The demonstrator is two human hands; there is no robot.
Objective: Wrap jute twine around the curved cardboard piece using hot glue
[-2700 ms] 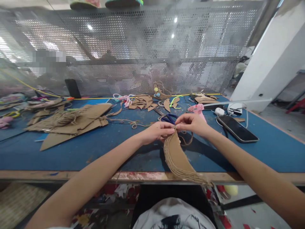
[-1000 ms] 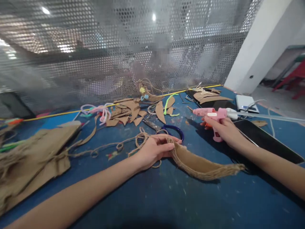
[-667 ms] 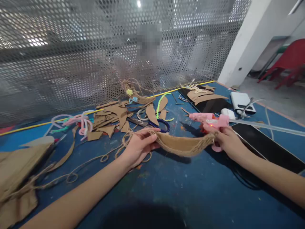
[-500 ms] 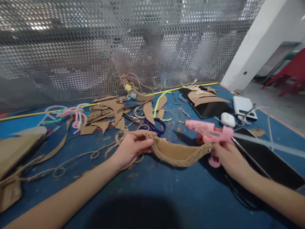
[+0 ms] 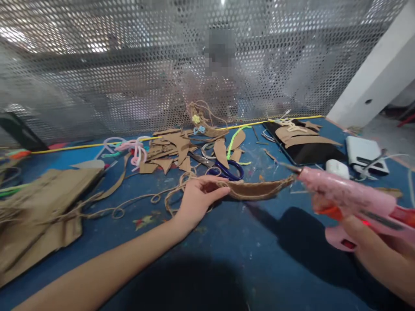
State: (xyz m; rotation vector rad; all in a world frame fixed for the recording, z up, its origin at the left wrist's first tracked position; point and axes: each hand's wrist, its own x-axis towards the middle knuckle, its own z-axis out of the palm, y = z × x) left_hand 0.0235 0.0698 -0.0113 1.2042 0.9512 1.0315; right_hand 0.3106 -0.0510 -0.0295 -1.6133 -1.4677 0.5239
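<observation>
My left hand [image 5: 202,196] pinches one end of a curved cardboard strip [image 5: 256,190] edged with twine, held just above the blue table. A pink glue gun [image 5: 346,190] is gripped in my right hand [image 5: 369,242], its orange trigger under the fingers and a small red light glowing on its body. The metal nozzle points left, close to the strip's right end; whether they touch I cannot tell. Loose twine [image 5: 136,203] trails leftward from beside my left hand. Blue-handled scissors [image 5: 228,169] lie just behind the strip.
Cardboard scraps [image 5: 168,151], pink and white pipe cleaners [image 5: 138,151] and a twine piece with yellow and blue flowers [image 5: 207,125] lie at the back. Cardboard sheets [image 5: 48,207] are at left. A dark tablet [image 5: 311,153], white earbud case [image 5: 337,168] and white device [image 5: 366,153] sit right.
My right hand has let go of the strip's right end and raised the glue gun nearer the camera, its nozzle now by that end. The view has turned left.
</observation>
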